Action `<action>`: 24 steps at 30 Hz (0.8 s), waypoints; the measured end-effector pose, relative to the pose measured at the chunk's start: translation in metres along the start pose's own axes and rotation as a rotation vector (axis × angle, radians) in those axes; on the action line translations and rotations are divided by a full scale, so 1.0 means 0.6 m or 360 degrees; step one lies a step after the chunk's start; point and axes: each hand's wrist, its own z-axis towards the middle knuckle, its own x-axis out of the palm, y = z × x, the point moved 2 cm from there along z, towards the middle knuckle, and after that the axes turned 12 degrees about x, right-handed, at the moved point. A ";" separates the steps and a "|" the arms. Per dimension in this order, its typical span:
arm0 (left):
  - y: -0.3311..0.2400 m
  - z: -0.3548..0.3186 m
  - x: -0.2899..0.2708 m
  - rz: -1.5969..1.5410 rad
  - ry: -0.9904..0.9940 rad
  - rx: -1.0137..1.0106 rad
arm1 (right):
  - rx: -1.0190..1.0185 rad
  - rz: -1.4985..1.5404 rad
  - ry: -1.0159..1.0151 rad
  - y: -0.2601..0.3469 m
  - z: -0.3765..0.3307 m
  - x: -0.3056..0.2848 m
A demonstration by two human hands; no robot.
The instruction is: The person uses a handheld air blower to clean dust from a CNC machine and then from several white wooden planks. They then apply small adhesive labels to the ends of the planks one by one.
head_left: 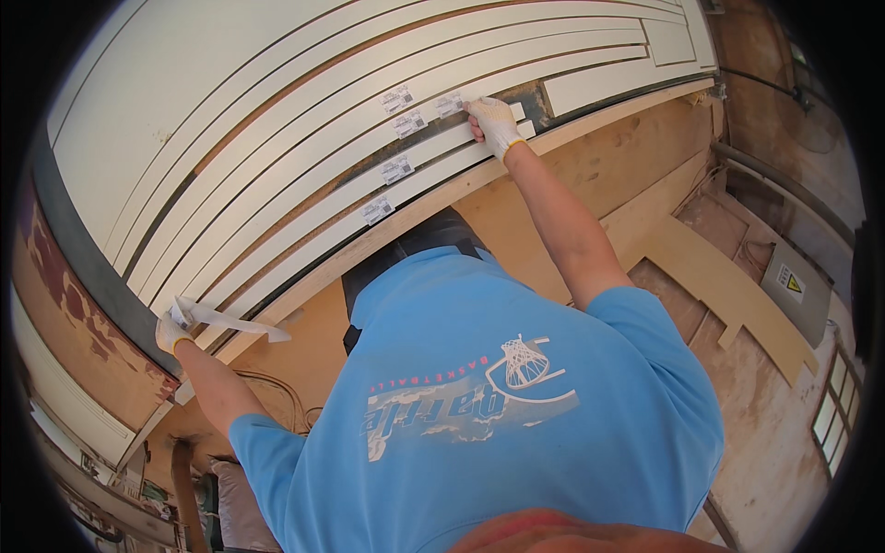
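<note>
My right hand [495, 123], in a white glove with the fingertips bare, is closed at the right edge of a white printed label [450, 104] on the cut panel strips. My left hand [171, 333], gloved too, grips a roll of labels [182, 311] at the near left end of the strips. From it a white paper strip [241, 323] trails to the right, past the table edge. More labels lie on separate strips, among them an upper label [397, 98], a middle label [397, 169] and a lower label [376, 211].
Long white panel strips [304, 120] cover the table, with dark gaps between them. A wooden rail [590, 129] runs along the near edge, close to my body. On the right, a cut-out tan board [728, 286] leans near a grey box [795, 288] with a yellow warning sign.
</note>
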 end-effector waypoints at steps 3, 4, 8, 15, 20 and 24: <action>0.007 0.000 0.000 -0.0082 -0.0011 -0.0032 | 0.0009 -0.0009 -0.0008 -0.003 -0.001 -0.001; 0.007 -0.001 -0.001 -0.0092 -0.0001 0.0016 | -0.0014 -0.0010 0.0013 -0.004 -0.002 0.000; 0.004 -0.006 -0.004 -0.0014 0.0011 0.0037 | -0.0029 -0.0018 0.0025 -0.007 -0.003 0.000; -0.001 -0.011 -0.007 0.0026 -0.0025 0.0038 | -0.0032 -0.0022 0.0024 -0.010 -0.003 -0.004; 0.003 -0.011 -0.005 -0.0073 -0.0026 0.0062 | -0.0037 -0.0029 0.0041 -0.009 -0.005 -0.005; 0.007 -0.008 -0.006 -0.0051 -0.0022 0.0083 | -0.0032 -0.0034 0.0002 -0.009 -0.006 -0.005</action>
